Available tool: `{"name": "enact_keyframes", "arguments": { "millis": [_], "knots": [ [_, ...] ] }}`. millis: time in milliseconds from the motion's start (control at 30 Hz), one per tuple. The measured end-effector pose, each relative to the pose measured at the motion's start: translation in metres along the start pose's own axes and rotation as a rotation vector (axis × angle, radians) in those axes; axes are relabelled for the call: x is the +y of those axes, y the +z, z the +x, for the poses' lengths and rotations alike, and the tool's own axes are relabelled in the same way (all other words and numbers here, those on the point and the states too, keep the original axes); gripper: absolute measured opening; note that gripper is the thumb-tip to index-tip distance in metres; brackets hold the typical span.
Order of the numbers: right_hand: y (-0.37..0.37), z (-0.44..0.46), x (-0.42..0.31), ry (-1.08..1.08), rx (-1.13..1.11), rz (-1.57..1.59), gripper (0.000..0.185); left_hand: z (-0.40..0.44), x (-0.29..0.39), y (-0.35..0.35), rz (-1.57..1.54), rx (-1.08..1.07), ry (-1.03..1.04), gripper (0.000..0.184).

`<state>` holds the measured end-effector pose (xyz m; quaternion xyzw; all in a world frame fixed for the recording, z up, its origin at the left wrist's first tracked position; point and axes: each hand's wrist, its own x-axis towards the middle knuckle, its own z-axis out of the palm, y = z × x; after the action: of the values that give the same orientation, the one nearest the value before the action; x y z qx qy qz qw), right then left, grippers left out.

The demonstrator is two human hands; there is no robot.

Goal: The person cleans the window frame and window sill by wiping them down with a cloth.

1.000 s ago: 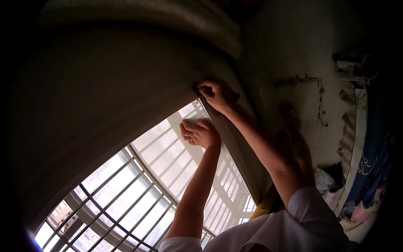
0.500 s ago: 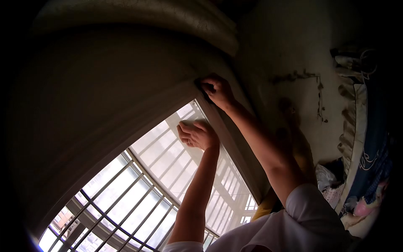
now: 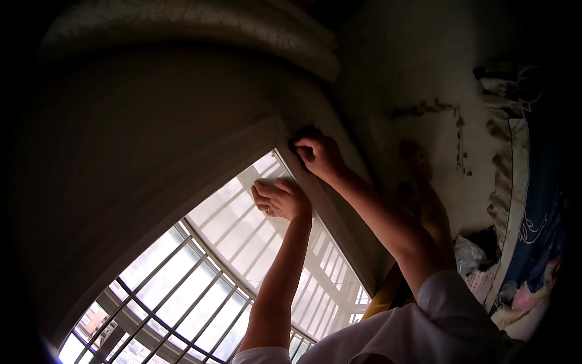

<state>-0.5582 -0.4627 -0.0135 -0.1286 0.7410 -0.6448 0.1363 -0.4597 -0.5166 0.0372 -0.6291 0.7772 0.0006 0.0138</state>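
Observation:
My right hand (image 3: 321,159) is closed on a dark cloth (image 3: 308,131), much of it lost in shadow. It presses against the window frame (image 3: 324,197), just beside the upper corner of the pane. Lower and to the left, my left hand (image 3: 280,199), with a ring on one finger, is held at the bright window pane (image 3: 242,227). Its fingers are curled together, and a pale patch shows by the fingertips. Whether that patch is something held, I cannot make out.
Metal window bars (image 3: 182,291) curve across the lower left, with buildings beyond. A pale, rolled or padded form (image 3: 200,27) runs along the top. At right lie a ruffled blue cloth (image 3: 533,212) and a clear plastic bag (image 3: 470,255). A dark vine-like decoration (image 3: 458,115) marks the pale surface.
My right hand has slid a little down and to the right along the frame with the dark cloth. My left hand has shifted slightly down and left.

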Motion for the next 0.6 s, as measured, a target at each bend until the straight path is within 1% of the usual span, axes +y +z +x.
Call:
{"name": "enact_keyframes", "arguments": {
  "millis": [33, 67, 100, 200, 233, 267, 300, 333, 400, 433, 467, 533, 567, 600],
  "knots": [
    [-0.004, -0.004, 0.0, 0.051, -0.043, 0.011, 0.013, -0.004, 0.007, -0.005, -0.019, 0.079, 0.032, 0.061],
    [-0.006, -0.009, 0.0, 0.108, -0.089, 0.022, 0.013, -0.005, 0.005, -0.005, -0.012, 0.08, 0.024, 0.061],
    [-0.004, -0.005, -0.001, 0.112, -0.092, 0.024, 0.013, -0.004, 0.003, -0.005, -0.012, 0.077, 0.036, 0.06],
    [0.011, 0.033, -0.003, 0.095, -0.023, 0.007, 0.013, -0.002, 0.005, -0.001, -0.011, 0.079, 0.045, 0.06],
    [0.017, 0.045, -0.002, 0.051, 0.015, -0.006, 0.013, -0.002, 0.003, -0.002, -0.004, 0.084, 0.036, 0.06],
    [0.02, 0.049, -0.002, 0.009, 0.051, -0.02, 0.013, -0.003, 0.001, -0.003, 0.004, 0.088, 0.031, 0.06],
    [0.013, 0.046, -0.008, 0.007, 0.054, 0.043, 0.014, -0.004, 0.002, -0.005, 0.0, 0.082, 0.04, 0.06],
    [0.01, 0.036, -0.004, 0.003, 0.056, 0.041, 0.014, -0.003, 0.004, -0.005, -0.011, 0.075, 0.051, 0.059],
    [-0.003, 0.015, 0.004, 0.079, -0.157, -0.016, 0.011, -0.002, 0.006, -0.002, -0.025, 0.091, 0.052, 0.059],
    [-0.013, 0.006, 0.002, 0.134, -0.235, 0.076, 0.01, -0.003, 0.005, -0.003, -0.023, 0.1, 0.05, 0.058],
    [-0.013, -0.001, -0.004, 0.135, -0.238, 0.076, 0.01, -0.003, 0.004, -0.003, -0.021, 0.1, 0.048, 0.058],
    [-0.009, -0.005, -0.019, 0.044, 0.0, 0.253, 0.013, -0.003, 0.004, -0.003, -0.024, 0.08, 0.044, 0.058],
    [-0.001, 0.0, -0.025, -0.055, 0.051, 0.19, 0.012, -0.004, 0.003, -0.002, -0.019, 0.081, 0.041, 0.058],
    [0.009, 0.005, -0.031, 0.062, 0.031, 0.077, 0.011, -0.003, 0.004, -0.002, -0.006, 0.092, 0.054, 0.058]
  ]
}}
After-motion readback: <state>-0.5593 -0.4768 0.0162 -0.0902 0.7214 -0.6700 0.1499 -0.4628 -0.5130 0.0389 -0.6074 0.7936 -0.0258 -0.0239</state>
